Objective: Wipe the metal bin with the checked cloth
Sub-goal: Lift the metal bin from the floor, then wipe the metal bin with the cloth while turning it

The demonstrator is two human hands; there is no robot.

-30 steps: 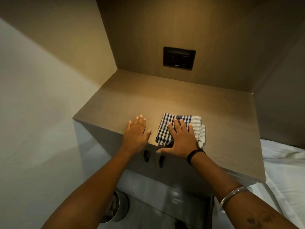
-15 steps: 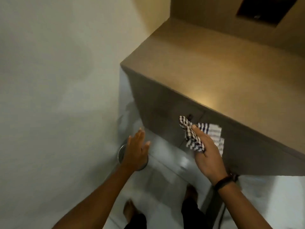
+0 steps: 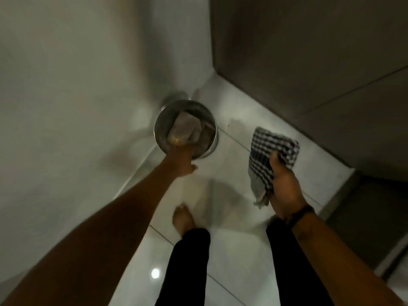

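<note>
The round metal bin stands on the floor in the corner by the wall, with crumpled pale rubbish inside. My left hand is at the bin's near rim, fingers over the edge and thumb outside; the grip is blurred. To the right and clear of the bin, my right hand holds the blue-and-white checked cloth, which hangs bunched above the floor.
A pale wall runs along the left. The dark wooden cabinet closes off the right and back. The floor is glossy white tile. My bare foot and black trouser legs are just behind the bin.
The view has swung down from the cabinet top to the floor. My right hand lifted the cloth off the cabinet and lowered it. My left hand dropped to the bin's rim.
</note>
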